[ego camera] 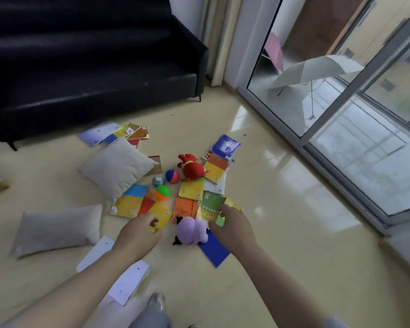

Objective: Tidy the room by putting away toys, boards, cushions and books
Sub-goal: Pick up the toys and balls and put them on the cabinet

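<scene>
Books and toys lie scattered on the floor. My left hand [137,229] pinches the near corner of a yellow book [162,216]. My right hand [232,227] grips the near edge of a green book [211,203]. Between the hands lies a purple plush toy [192,230] on a blue book [214,249]. Farther off are a red plush toy [192,168], three small balls [162,192] [172,176] [158,181], an orange book [186,207] and two grey cushions [116,168] [57,229].
A black sofa [92,62] stands at the back left, with more books [114,133] in front of it. A glass sliding door [341,102] runs along the right. White sheets [128,282] lie on the floor near my feet. Another book pile [223,157] sits beyond the red toy.
</scene>
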`<state>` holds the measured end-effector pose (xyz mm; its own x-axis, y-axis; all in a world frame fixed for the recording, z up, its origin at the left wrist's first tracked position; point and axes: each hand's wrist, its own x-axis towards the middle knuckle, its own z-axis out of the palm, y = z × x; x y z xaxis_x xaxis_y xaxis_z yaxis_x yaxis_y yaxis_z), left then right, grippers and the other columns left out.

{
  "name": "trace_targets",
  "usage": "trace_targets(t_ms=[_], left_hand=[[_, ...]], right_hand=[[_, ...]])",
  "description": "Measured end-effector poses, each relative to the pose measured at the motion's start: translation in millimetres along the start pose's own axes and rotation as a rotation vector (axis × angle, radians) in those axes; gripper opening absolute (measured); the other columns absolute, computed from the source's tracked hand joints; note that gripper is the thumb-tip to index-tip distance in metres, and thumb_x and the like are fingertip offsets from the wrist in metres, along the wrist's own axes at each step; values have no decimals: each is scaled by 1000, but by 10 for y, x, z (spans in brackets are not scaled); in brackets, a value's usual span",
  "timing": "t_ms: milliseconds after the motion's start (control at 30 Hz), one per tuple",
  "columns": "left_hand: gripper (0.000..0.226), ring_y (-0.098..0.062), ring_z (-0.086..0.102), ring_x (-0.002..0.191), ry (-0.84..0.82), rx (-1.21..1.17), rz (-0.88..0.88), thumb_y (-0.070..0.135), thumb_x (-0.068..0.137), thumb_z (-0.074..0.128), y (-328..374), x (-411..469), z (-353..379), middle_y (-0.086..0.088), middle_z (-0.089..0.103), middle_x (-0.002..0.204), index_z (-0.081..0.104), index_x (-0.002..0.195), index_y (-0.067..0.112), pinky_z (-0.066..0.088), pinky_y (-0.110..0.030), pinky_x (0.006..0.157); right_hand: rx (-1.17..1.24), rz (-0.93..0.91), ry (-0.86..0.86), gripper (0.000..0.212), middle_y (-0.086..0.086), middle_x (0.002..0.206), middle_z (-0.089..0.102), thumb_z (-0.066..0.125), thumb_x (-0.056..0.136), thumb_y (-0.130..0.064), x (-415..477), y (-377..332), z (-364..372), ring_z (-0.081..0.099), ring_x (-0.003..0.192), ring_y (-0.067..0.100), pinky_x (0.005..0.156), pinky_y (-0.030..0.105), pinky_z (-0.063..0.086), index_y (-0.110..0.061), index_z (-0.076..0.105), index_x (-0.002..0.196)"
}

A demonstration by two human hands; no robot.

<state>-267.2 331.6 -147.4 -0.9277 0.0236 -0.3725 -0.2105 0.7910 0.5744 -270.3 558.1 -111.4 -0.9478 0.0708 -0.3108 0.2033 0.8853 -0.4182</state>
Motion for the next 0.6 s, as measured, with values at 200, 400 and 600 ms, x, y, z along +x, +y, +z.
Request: trace_targets(t_ms=[200,400,600], left_hand=[[31,-17,56,106,40,-59,-114,21,88,57,-154,864,-145,0,60,119,58,119,15,46,-30,86],[17,-22,58,94,20,-62,-140,18,86,59,-382,2039,-286,-3,63,100,60,102,12,49,-39,83],[20,-22,58,92,7,-91,-207,20,85,61,-816,3108,74,-3,63,102,60,103,11,49,-36,80]], right_hand=[[-19,-14,-108,49,4,126,58,61,86,-34,878,-134,144,56,112,22,83,31,46,-15,50,130],[-15,-1,-148,47,5,128,55,61,87,-33,1973,-382,454,55,114,24,87,34,48,-16,48,129],[-50,-9,-184,52,2,132,52,60,88,-38,3151,-271,928,52,117,22,87,31,45,-19,45,135]])
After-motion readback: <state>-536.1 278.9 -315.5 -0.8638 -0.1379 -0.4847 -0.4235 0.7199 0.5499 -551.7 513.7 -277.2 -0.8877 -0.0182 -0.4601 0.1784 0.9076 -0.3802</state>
